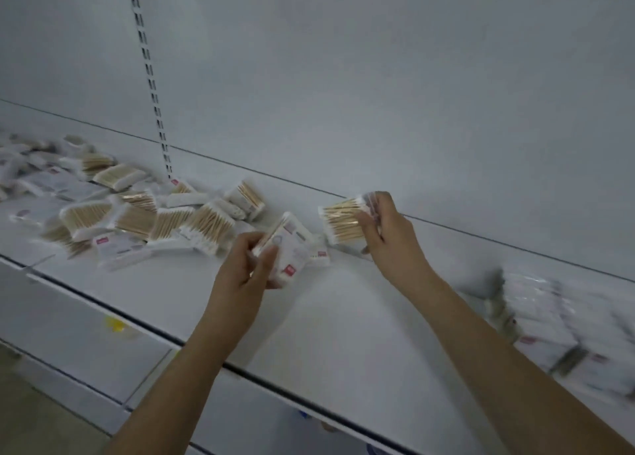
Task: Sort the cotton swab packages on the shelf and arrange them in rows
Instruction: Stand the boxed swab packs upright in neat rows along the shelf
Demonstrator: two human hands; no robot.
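Dozens of cotton swab packages lie in a loose pile [130, 214] at the left end of the shelf [326, 317], spilling from its back edge toward the front edge, some face up, some showing bare wooden sticks. Just right of the pile, left hand [252, 265] grips a label-side-out package [292, 248] above mid-shelf, fingers curled round it. Beside it, right hand [381, 231] pinches a stick-side-out package [343, 224] near the back edge, close to the back panel [378, 93]. Far right, a blurred batch of packages [549, 324] sits at the shelf's right end; whether in rows, cannot tell. Judgement: picking and orienting step, task early, most stock unsorted. Next move likely calls for turning both packages the same way and setting them square against a row. Labels: small red tag on white card; lettering too blurred to read.
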